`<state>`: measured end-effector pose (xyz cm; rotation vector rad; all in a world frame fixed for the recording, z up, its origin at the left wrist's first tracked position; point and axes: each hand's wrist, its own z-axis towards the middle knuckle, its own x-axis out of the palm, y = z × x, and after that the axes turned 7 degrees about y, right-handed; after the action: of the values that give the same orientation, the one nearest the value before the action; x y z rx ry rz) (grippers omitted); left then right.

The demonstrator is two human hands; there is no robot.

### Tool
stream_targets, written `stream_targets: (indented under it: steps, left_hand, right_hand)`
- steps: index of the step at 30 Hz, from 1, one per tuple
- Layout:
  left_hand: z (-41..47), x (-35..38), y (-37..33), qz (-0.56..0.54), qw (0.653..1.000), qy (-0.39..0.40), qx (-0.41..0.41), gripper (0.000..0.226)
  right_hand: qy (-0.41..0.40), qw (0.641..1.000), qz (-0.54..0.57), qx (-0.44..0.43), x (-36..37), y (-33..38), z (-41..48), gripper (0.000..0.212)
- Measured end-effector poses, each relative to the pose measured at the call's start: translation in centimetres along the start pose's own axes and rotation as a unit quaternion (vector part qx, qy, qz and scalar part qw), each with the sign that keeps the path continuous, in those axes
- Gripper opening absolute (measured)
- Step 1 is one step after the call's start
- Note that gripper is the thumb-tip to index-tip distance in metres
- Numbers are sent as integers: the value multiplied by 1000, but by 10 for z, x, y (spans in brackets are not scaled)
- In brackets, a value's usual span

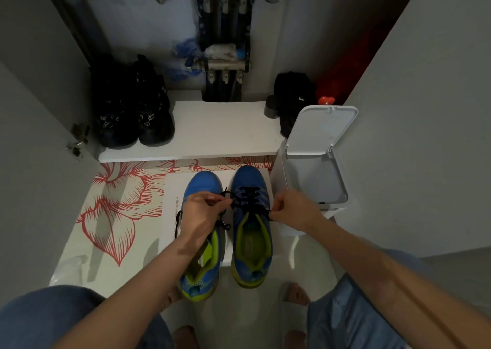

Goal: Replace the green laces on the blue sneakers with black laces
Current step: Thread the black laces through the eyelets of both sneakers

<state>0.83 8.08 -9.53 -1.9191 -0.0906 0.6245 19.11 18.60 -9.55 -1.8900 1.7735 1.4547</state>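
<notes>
Two blue sneakers with lime-green lining stand side by side on a white sheet on the floor, toes pointing away from me. The right sneaker (pixel 251 178) carries a black lace (pixel 248 198) threaded through its eyelets. My left hand (pixel 203 213) pinches one end of that lace, hovering over the left sneaker (pixel 203 182). My right hand (pixel 295 210) pinches the other end at the shoe's right side. The lace runs taut between both hands. Black lace loops also show beside the left sneaker. No green laces are visible.
A white bin (pixel 313 168) with its lid up stands right of the shoes. A floral red-and-white bag (pixel 119 205) lies under the sheet at left. Black boots (pixel 132 109) and a black bag (pixel 292 98) sit on the cupboard shelf (pixel 212 130) ahead. My knees and feet frame the bottom.
</notes>
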Motion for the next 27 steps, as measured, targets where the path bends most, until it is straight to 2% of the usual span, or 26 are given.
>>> stream_targets:
  steps: [4,6,8,10,12,13,15,17,20,24,27]
  left_hand:
    - [-6,3,-4,-148,984,37,-96,13]
    - [-5,-1,-9,-217,966,10,-140,14]
    - [2,-14,-13,-228,961,-44,-153,10]
    - [9,-28,-14,-202,970,-40,-129,8]
    - [13,-32,-15,-170,977,33,-127,2]
    - [11,-28,-17,-133,977,91,-137,7]
    - [8,-16,-16,-2,972,199,-121,19]
    - [3,-6,-14,77,963,244,-89,29]
    - [-1,2,-11,150,962,222,-55,47]
    - [-5,10,-12,197,965,169,-26,60]
    - [-12,22,-12,246,956,155,32,60]
  right_hand:
    - [1,998,-61,5,7,4,-3,33]
    - [-21,991,-134,7,10,3,-4,25]
    - [-8,984,-176,15,7,0,-3,20]
    - [21,996,-85,26,1,-3,1,24]
    - [36,996,68,42,-6,-3,4,21]
    - [50,992,105,48,-8,-2,4,17]
    - [69,987,132,56,-6,0,4,11]
    - [62,986,144,57,-3,1,4,13]
    - [55,985,149,62,-2,1,4,19]
    - [66,981,179,49,2,3,5,12]
    - [74,974,208,45,3,5,5,11]
